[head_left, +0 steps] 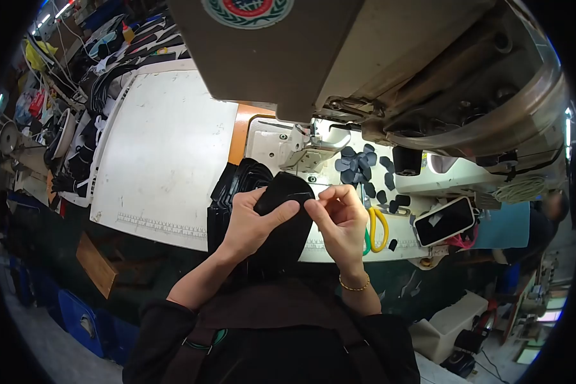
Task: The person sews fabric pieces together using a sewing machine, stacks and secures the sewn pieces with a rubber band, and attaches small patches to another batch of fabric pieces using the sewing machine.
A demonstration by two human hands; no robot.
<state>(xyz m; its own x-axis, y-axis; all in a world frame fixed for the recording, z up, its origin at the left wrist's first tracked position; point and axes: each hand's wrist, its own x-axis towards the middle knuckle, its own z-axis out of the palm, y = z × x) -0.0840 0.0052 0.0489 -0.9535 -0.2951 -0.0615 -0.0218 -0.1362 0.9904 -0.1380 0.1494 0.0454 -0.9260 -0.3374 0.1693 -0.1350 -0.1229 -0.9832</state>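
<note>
Just in front of the sewing machine's needle area (306, 153), my left hand (253, 224) grips a black fabric piece (281, 191), thumb on top and fingers beneath. My right hand (344, 224) is closed in a pinch at the piece's right edge. What lies between those fingertips is too small to make out, perhaps a thread. A stack of similar black pieces (221, 198) lies on the table beside my left hand. More black material hangs below the held piece, towards my lap. Right of my right hand are scissors with yellow (385, 229) and green handles.
Small dark cut pieces (355, 165) are scattered right of the needle. A phone (445, 223) lies near the right edge by a blue sheet (505, 225). The machine head (269, 57) overhangs the white table (163, 141). Black goods and gloves (73, 173) crowd the left.
</note>
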